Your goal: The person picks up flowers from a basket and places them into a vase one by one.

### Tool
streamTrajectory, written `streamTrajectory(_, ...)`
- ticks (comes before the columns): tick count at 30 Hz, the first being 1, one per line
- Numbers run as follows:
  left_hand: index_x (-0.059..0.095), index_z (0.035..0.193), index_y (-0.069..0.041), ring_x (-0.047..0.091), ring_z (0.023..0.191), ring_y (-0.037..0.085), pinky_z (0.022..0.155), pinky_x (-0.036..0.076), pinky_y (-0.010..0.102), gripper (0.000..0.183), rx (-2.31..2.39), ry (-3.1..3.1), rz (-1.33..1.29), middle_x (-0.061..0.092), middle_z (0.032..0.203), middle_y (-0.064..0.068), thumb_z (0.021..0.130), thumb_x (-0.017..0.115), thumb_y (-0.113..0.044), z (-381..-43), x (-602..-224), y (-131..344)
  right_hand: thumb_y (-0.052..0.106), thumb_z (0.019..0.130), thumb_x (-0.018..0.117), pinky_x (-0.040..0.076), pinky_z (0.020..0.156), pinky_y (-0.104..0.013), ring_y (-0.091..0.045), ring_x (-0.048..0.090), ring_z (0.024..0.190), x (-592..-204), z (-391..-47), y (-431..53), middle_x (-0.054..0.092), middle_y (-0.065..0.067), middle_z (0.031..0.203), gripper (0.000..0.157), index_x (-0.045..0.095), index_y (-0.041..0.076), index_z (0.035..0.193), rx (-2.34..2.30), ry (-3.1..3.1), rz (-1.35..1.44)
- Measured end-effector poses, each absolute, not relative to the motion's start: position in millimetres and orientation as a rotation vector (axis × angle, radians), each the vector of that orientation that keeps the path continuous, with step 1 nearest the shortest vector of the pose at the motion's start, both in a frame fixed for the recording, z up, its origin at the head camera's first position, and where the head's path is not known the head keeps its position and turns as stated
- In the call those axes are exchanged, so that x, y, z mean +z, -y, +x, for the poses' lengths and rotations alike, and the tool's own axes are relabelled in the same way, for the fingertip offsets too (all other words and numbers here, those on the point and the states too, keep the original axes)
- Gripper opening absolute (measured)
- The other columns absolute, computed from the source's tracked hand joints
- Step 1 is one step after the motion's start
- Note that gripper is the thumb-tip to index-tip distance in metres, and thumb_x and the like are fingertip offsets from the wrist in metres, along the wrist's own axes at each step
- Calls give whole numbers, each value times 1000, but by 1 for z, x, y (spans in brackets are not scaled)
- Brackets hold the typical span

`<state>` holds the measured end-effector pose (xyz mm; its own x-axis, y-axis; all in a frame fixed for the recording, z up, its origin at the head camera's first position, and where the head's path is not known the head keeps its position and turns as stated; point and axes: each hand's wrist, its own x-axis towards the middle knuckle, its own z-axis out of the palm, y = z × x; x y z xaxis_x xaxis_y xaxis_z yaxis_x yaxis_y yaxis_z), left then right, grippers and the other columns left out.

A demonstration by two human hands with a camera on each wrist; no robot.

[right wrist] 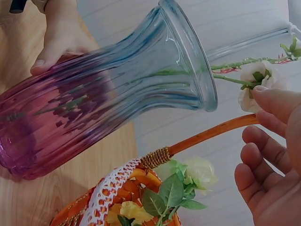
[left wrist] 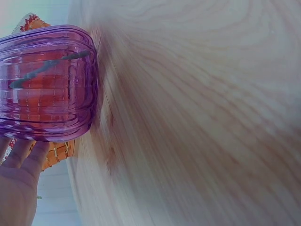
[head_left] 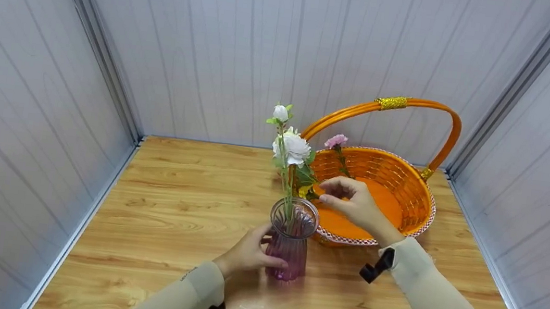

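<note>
Orange basket (head_left: 412, 203) with pink flower (head_left: 336, 141), just beside the vase (head_left: 296, 250)

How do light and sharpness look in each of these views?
Head view: a soft shadow on the table beside the left sleeve; left wrist view: hazy, the table's grain stretched, pale at top; right wrist view: clearer, bright highlights on the ribbed vase.

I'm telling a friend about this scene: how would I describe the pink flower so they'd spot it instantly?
On the wooden table, an orange basket stands right of the ribbed vase. At the basket's back left, a pink flower sticks up. Unlike the white blooms and yellow bloom nearer the vase, it alone is pink.
</note>
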<state>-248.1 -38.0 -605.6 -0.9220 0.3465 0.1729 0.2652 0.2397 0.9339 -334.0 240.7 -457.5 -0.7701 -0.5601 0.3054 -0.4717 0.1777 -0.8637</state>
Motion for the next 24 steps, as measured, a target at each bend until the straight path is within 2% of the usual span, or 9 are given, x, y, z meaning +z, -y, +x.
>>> streamTrajectory(10,49,161,-22,60,143,30,124,48,57,97,1807,-2388,569,62,156,2,78,99,-23,-246,-604,38,9,98,80,58,78,-20,-12,66,86,-458,-338,-254,74,-7,101,24,77,3,121,-1656,-2423,-982)
streamTrajectory(15,48,162,-21,60,143,30,124,48,56,98,1810,-2385,569,61,156,3,78,99,-22,-247,-605,38,8,98,79,59,81,-19,-10,68,90,-461,-341,-260,75,-16,109,28,75,1,125,-1642,-2450,-996)
streamTrajectory(21,47,162,-21,60,143,30,124,48,56,99,1800,-2393,566,61,157,3,78,99,-23,-247,-606,38,7,99,78,59,88,-19,-10,69,97,-463,-345,-269,76,-16,120,34,73,1,132,-1610,-2457,-988)
streamTrajectory(24,47,163,-20,59,143,32,124,47,58,100,1793,-2397,565,61,157,5,78,99,-23,-247,-606,38,8,99,79,59,92,-19,-14,70,103,-465,-349,-273,75,-18,125,39,71,2,137,-1586,-2472,-978)
